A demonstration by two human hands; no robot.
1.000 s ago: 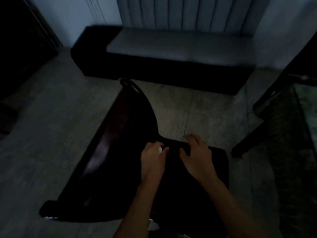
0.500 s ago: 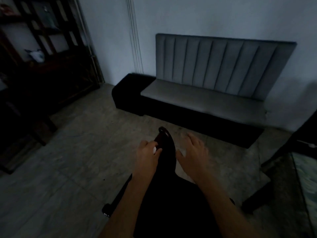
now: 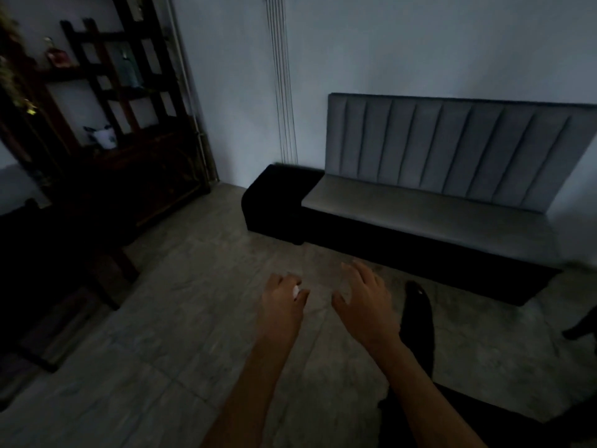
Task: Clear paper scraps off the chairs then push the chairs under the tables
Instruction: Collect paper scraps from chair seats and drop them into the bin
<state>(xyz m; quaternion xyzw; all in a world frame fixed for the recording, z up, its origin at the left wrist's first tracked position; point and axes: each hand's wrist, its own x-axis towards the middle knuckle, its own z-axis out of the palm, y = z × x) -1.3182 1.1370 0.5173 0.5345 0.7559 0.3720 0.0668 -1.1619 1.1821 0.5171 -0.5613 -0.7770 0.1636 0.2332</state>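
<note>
Scrap of white paper [image 3: 295,290] sits pinched between the thumb and curled fingers of your left hand [image 3: 281,302], held out over the grey tiled floor [image 3: 168,334]. Your right hand [image 3: 366,300] hovers beside it, fingers spread and holding nothing, the two hands near but apart. The dark chair [image 3: 418,321] stands just right of your right forearm, its back top catching a glint. A grey padded bench [image 3: 436,202] lines the wall beyond.
</note>
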